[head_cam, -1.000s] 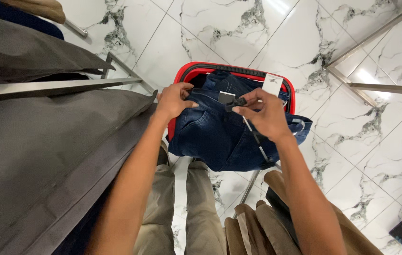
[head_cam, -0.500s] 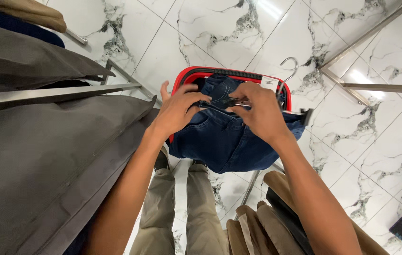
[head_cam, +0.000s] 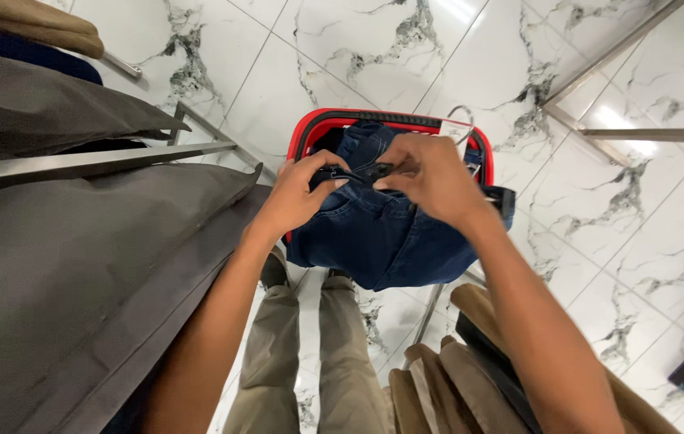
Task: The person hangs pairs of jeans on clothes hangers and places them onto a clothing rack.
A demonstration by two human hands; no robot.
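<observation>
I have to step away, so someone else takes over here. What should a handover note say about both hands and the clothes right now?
Left hand: gripping the waistband end of the dark blue jeans.
Right hand: on the same waistband, pinching a black hanger clip together with the left.
Jeans: bunched over the red basket on the marble floor, with the hanger's metal hook above the far rim.
Done: jeans are at the basket.
Left: the clip is not yet off, as both hands are on it.

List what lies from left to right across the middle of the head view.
Grey fabric garment on the rail → left hand → dark blue denim jeans over the red plastic basket → right hand → white marble-patterned floor tiles.
</observation>
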